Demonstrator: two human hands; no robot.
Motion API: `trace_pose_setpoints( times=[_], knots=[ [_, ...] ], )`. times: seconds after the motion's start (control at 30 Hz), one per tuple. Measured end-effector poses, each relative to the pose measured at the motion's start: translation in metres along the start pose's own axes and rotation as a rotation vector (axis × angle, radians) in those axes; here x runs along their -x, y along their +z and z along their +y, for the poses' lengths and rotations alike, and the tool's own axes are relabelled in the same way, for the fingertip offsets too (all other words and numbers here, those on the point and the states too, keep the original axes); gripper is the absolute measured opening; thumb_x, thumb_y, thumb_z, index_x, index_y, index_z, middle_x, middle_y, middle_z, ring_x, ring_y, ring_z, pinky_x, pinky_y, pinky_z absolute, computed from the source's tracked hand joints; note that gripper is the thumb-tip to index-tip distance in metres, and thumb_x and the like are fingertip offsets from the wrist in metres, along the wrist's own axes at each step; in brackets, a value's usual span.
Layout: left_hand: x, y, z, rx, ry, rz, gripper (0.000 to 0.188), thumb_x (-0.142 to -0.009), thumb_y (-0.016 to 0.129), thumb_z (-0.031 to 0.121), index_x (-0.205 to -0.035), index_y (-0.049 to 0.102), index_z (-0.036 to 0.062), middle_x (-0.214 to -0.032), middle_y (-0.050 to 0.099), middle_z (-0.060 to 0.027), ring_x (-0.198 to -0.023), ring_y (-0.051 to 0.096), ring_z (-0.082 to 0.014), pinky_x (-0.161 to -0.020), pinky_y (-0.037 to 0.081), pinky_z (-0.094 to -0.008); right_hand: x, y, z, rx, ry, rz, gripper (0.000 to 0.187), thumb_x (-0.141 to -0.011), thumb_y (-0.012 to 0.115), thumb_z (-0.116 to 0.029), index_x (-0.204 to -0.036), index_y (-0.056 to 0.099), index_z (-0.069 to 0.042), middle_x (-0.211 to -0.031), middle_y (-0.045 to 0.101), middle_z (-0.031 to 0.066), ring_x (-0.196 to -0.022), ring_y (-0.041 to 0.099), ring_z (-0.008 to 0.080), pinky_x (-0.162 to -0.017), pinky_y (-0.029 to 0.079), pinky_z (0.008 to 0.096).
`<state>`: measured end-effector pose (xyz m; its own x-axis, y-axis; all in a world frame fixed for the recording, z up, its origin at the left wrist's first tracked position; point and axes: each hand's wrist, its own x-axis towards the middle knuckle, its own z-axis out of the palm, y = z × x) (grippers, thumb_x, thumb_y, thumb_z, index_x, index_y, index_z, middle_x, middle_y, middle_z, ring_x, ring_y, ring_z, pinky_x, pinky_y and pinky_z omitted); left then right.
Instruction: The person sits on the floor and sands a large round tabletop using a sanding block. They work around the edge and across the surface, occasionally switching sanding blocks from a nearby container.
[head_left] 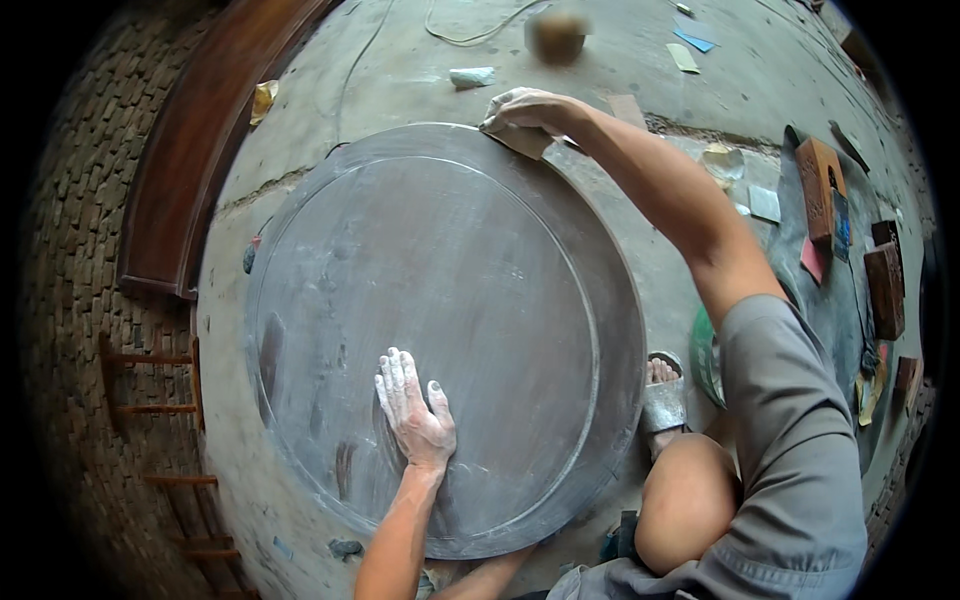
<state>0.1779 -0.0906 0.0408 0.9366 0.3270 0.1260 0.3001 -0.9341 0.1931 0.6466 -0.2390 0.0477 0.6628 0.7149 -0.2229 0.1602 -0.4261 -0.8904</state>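
A large round tabletop [480, 290], brown-grey and coated with pale dust, lies in front of me with a ring line running inside its rim. My left hand [414, 412], white with dust, rests flat on its near part, fingers stretched out. At the far right edge, my right hand [524, 108] is closed around a folded tan piece of sandpaper [522, 141], which touches the rim. Some of the right fingers are hidden behind the hand.
A long reddish-brown wooden piece [185, 150] stands at left beside brick paving. A blurred brown round object [557, 38] is beyond the tabletop. Paper scraps, including a blue one [694, 40], dot the concrete floor. Wooden blocks [821, 185] lie at right, near my sandalled foot [664, 395].
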Motion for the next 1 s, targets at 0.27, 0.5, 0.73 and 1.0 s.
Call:
trace_pose_setpoints(
  times=[0.27, 0.5, 0.73, 1.0],
  knots=[
    [-0.003, 0.004, -0.001, 0.081, 0.025, 0.038, 0.059, -0.098, 0.048, 0.023, -0.150, 0.041, -0.0034, -0.156, 0.037, -0.0239, -0.148, 0.031, -0.0404, -0.123, 0.019, -0.0513, 0.003, -0.004, 0.029, 0.035, 0.100, -0.061, 0.047, -0.088, 0.074, -0.036, -0.125, 0.067, -0.008, -0.116, 0.066, 0.0052, -0.106, 0.059, 0.0152, -0.093, 0.046, 0.0308],
    [-0.003, 0.008, -0.004, 0.053, 0.028, 0.126, 0.054, -0.098, 0.051, 0.021, -0.148, 0.045, 0.0012, -0.155, 0.042, -0.0206, -0.146, 0.034, -0.0378, -0.122, 0.024, -0.0503, 0.230, 0.024, 0.085, -0.226, 0.251, 0.011, 0.030, -0.092, 0.073, -0.034, -0.102, 0.066, -0.006, -0.095, 0.065, 0.0033, -0.086, 0.060, 0.0115, -0.077, 0.049, 0.0299],
    [0.006, 0.018, -0.010, -0.068, 0.044, 0.228, 0.053, -0.099, 0.055, 0.023, -0.148, 0.045, 0.0047, -0.153, 0.044, -0.0169, -0.145, 0.038, -0.0335, -0.120, 0.029, -0.0481, 0.384, 0.063, 0.059, -0.419, 0.419, 0.168, 0.031, -0.094, 0.072, -0.034, -0.101, 0.069, -0.004, -0.090, 0.067, -0.0002, -0.085, 0.059, 0.0075, -0.074, 0.047, 0.0269],
    [0.066, -0.084, 0.148, 0.689, 0.284, 0.242, 0.058, -0.091, 0.071, 0.015, -0.145, 0.050, 0.0066, -0.149, 0.049, -0.0175, -0.141, 0.044, -0.0309, -0.114, 0.041, -0.0416, 0.365, 0.105, -0.087, -0.347, 0.469, -0.361, 0.028, -0.094, 0.070, -0.029, -0.106, 0.068, -0.003, -0.091, 0.067, 0.0026, -0.079, 0.064, 0.0100, -0.063, 0.051, 0.0258]
  ],
)
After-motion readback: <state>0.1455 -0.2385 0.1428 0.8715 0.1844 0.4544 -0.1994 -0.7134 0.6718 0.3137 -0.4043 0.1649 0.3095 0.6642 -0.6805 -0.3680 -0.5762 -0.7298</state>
